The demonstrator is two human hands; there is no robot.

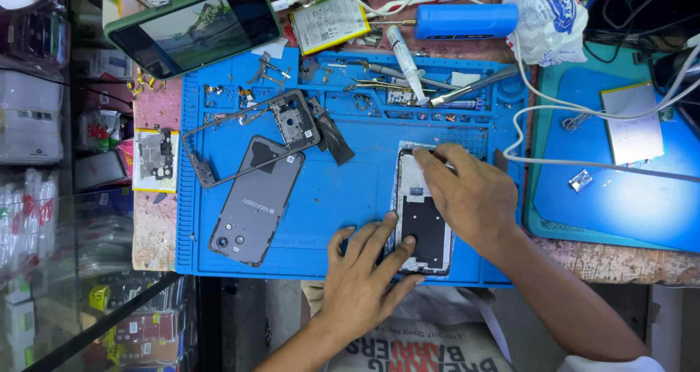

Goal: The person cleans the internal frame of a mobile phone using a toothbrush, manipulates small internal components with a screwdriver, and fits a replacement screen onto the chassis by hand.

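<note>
Opened phone chassis (423, 226) flat on blue mat (343, 197), left hand (364, 273) pressing lower edge, right hand (467, 193) pinching top corner; probably light, thin, fragile, best held by side rails.

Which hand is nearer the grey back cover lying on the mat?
Left. The left hand steadies the opened phone just right of the grey back cover; the right hand works at the phone's top, farther right.
</note>
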